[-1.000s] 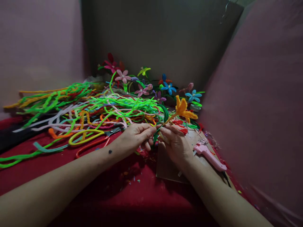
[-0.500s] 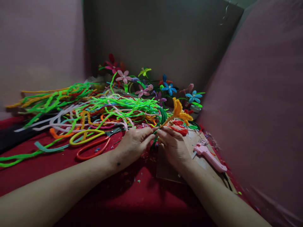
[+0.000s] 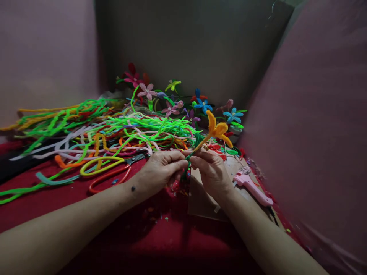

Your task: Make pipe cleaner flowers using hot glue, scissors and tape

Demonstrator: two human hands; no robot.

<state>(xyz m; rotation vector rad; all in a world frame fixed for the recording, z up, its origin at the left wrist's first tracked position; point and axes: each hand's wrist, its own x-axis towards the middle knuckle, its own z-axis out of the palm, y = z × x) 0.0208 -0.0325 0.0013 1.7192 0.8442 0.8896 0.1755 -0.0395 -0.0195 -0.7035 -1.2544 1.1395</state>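
Between both hands is an orange pipe-cleaner flower [image 3: 218,130], tilted up to the right, with a green leaf [image 3: 198,139] beside its stem. My left hand [image 3: 166,167] is closed, thumb and fingers pinching the green lower part of the stem. My right hand [image 3: 211,168] is closed too, its fingertips on the stem just below the orange bloom. The fingertips of both hands almost meet, and part of the stem is hidden by them. Left of my left hand lie scissors [image 3: 103,167] with yellow and red handles.
Loose pipe cleaners [image 3: 155,128] in many colours heap across the back left. Finished pipe-cleaner flowers [image 3: 147,92] stand behind them against a dark panel. A pink glue gun [image 3: 254,187] rests on cardboard [image 3: 205,204] at the right. Scraps dot the red cloth [image 3: 160,244].
The orange flower has turned, so its petals face a different way and spread more visibly. My fingers have shifted slightly along the stem. The whole view has moved a little.
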